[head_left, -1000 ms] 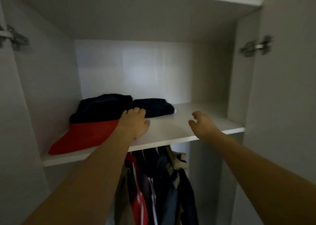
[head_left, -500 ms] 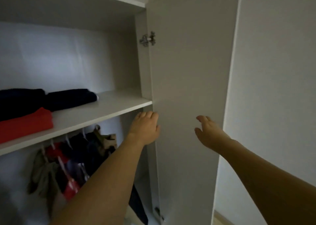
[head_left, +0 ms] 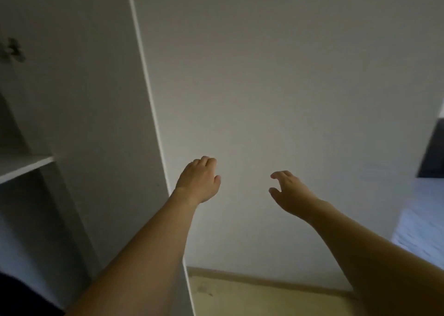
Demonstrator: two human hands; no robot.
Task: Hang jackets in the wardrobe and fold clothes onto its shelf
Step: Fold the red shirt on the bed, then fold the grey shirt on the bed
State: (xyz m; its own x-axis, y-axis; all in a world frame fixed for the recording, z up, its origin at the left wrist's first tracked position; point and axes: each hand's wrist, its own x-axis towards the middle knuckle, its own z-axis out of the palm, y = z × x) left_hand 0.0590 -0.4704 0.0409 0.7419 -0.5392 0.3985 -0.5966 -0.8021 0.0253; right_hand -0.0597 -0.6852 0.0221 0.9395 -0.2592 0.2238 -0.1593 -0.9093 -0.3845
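Note:
My left hand [head_left: 199,181] is stretched out in mid-air in front of a pale wall, fingers loosely curled, holding nothing. My right hand [head_left: 289,193] hangs beside it, about a hand's width to the right, fingers relaxed and empty. The open wardrobe door [head_left: 96,123] stands on the left, its edge just left of my left wrist. Only the end of the wardrobe shelf [head_left: 24,165] shows at the far left. No folded clothes or hanging jackets are in view.
A door hinge [head_left: 12,50] sits at the upper left. A pale wall [head_left: 288,75] fills the middle. Wooden floor [head_left: 252,299] shows at the bottom, and a bed with bluish bedding [head_left: 422,219] at the right edge, with a dark panel [head_left: 432,152] above it.
My view has swung right, away from the shelf with the red and dark folded clothes. Both hands left the shelf and now hang in front of the wall, past the door.

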